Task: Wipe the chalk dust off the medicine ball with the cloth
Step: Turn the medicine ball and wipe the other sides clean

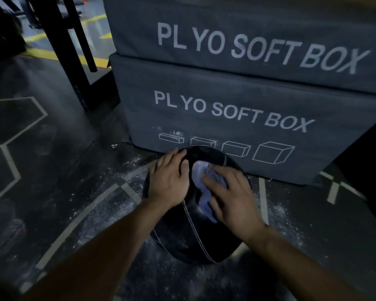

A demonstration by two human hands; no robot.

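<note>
So the black medicine ball (195, 216) is sitting on the dusty gym floor (63, 181), parked right up against the lower PLYO SOFT BOX (237, 118), probably so it can't roll off while it's being rubbed. The left hand (168, 183) is being laid flat on top with straight fingers, no real grip, just bracing. The pale blue cloth (201, 187) is being pressed onto the ball under the right hand (232, 198), fingers spread over it rather than bunched. Chalk (278, 211) is scattered all round.
</note>
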